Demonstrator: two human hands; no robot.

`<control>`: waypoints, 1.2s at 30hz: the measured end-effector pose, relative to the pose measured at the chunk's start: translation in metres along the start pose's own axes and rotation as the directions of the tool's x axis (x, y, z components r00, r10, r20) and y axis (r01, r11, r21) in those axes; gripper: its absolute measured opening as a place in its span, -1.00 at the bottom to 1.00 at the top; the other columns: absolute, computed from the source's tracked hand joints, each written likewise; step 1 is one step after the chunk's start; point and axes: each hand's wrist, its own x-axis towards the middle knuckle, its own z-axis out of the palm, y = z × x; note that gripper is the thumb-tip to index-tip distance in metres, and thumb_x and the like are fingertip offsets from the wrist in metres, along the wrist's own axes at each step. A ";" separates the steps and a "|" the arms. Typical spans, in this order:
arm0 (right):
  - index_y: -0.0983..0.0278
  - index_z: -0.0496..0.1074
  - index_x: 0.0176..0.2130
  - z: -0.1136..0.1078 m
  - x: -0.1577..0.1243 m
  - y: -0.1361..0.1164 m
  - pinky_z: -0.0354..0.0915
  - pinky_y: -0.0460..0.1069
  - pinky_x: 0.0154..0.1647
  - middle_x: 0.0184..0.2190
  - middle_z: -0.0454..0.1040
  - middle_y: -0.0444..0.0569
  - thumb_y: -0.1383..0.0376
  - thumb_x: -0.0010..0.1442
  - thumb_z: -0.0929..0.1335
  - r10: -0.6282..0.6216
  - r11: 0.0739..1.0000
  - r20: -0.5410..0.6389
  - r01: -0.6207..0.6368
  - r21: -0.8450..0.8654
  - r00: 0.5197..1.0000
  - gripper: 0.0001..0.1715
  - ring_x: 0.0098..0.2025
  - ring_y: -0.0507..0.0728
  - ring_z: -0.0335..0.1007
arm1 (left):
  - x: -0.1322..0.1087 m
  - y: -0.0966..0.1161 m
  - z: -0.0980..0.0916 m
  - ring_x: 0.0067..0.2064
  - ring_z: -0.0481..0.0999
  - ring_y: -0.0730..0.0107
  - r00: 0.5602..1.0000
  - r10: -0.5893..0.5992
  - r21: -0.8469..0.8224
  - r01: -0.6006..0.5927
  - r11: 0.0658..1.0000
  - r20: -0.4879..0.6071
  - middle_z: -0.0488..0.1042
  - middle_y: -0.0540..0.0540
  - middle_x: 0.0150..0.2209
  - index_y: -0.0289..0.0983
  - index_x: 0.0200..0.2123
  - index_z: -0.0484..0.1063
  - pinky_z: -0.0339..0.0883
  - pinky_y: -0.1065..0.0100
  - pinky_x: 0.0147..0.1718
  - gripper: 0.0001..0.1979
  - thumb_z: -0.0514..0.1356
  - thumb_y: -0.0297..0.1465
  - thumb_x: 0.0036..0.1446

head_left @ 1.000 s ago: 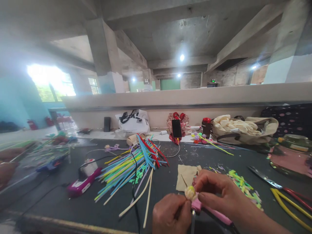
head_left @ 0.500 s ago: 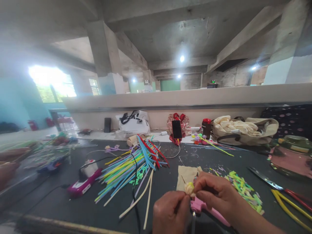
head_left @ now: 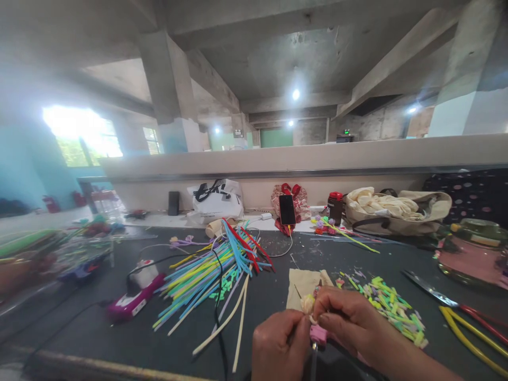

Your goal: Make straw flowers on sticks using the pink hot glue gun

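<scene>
While left hand (head_left: 280,343) pinches below, the flower (head_left: 307,303) (pale) touches right hand (head_left: 347,318).

The worktop (head_left: 265,296) is dark, with a worn, pale brownish front edge at the left and scattered specks towards the back. Left of centre lies a fanned bundle of coloured chenille stems (head_left: 204,283), with small green pieces (head_left: 227,284) among them and a black cable (head_left: 221,312) across them. Farther left sits a purple power strip (head_left: 129,305). A cream cloth (head_left: 307,279) lies right of centre, then a heap of short cut pieces (head_left: 391,304), and, farther right, scissors (head_left: 450,301) with red and yellow handles, near a jar (head_left: 470,254). The far left is blurred.
</scene>
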 end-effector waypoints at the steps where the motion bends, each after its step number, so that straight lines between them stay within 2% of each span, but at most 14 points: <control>1: 0.29 0.32 -0.52 -0.001 0.000 -0.001 0.11 -0.12 -0.47 -0.58 0.30 -0.18 0.28 0.13 0.24 -0.006 1.000 -0.009 0.006 -0.028 1.000 -0.77 -0.50 0.00 0.22 | -0.001 -0.001 0.001 -0.58 0.40 0.55 1.000 -0.003 -0.001 0.003 1.000 0.002 0.41 0.08 -0.68 -0.24 -0.65 0.37 0.15 0.54 -0.58 -0.75 0.05 -0.44 0.03; 7: 0.27 0.41 -0.56 -0.006 0.001 -0.010 0.17 -0.10 -0.44 -0.57 0.43 -0.12 0.38 0.00 0.32 0.018 0.987 -0.092 -0.032 -0.157 0.996 -0.86 -0.45 0.07 0.30 | -0.004 -0.006 0.005 -0.57 0.41 0.53 0.999 0.041 -0.012 -0.041 0.999 0.000 0.42 0.05 -0.66 -0.25 -0.64 0.38 0.16 0.53 -0.57 -0.78 0.07 -0.46 0.00; 14: 0.29 0.38 -0.59 -0.005 0.002 -0.017 0.15 -0.12 -0.51 -0.61 0.41 -0.14 0.41 -0.03 0.32 0.040 0.970 -0.166 -0.078 -0.229 0.985 -0.86 -0.51 0.04 0.28 | -0.004 -0.005 -0.001 -0.55 0.43 0.51 0.994 0.107 -0.021 -0.107 0.994 0.016 0.46 0.02 -0.63 -0.26 -0.60 0.39 0.19 0.53 -0.55 -0.81 0.07 -0.51 -0.01; 23: 0.29 0.39 -0.55 -0.004 0.003 -0.018 0.17 -0.10 -0.49 -0.56 0.41 -0.12 0.40 -0.03 0.30 0.071 0.965 -0.163 -0.109 -0.240 0.984 -0.89 -0.48 0.05 0.31 | -0.003 0.000 -0.003 -0.55 0.44 0.51 0.993 0.114 -0.037 -0.115 0.993 -0.020 0.48 0.01 -0.61 -0.25 -0.58 0.41 0.22 0.52 -0.56 -0.83 0.09 -0.48 -0.01; 29: 0.27 0.39 -0.54 -0.004 0.005 -0.009 0.13 -0.12 -0.56 -0.59 0.39 -0.16 0.43 -0.07 0.30 0.047 0.960 -0.167 -0.091 -0.264 0.985 -0.91 -0.53 0.03 0.27 | -0.004 -0.002 0.000 -0.56 0.43 0.51 0.995 0.096 -0.001 -0.096 0.995 -0.009 0.47 0.02 -0.63 -0.25 -0.62 0.40 0.20 0.53 -0.58 -0.80 0.07 -0.47 0.00; 36: 0.27 0.37 -0.56 -0.003 0.006 -0.005 0.13 -0.13 -0.56 -0.60 0.39 -0.16 0.45 -0.07 0.28 0.017 0.953 -0.185 -0.072 -0.295 0.983 -0.87 -0.54 0.02 0.27 | -0.006 -0.007 0.008 -0.59 0.40 0.54 0.998 0.067 -0.007 -0.067 0.998 -0.018 0.42 0.06 -0.68 -0.25 -0.65 0.38 0.18 0.55 -0.58 -0.75 0.06 -0.43 0.03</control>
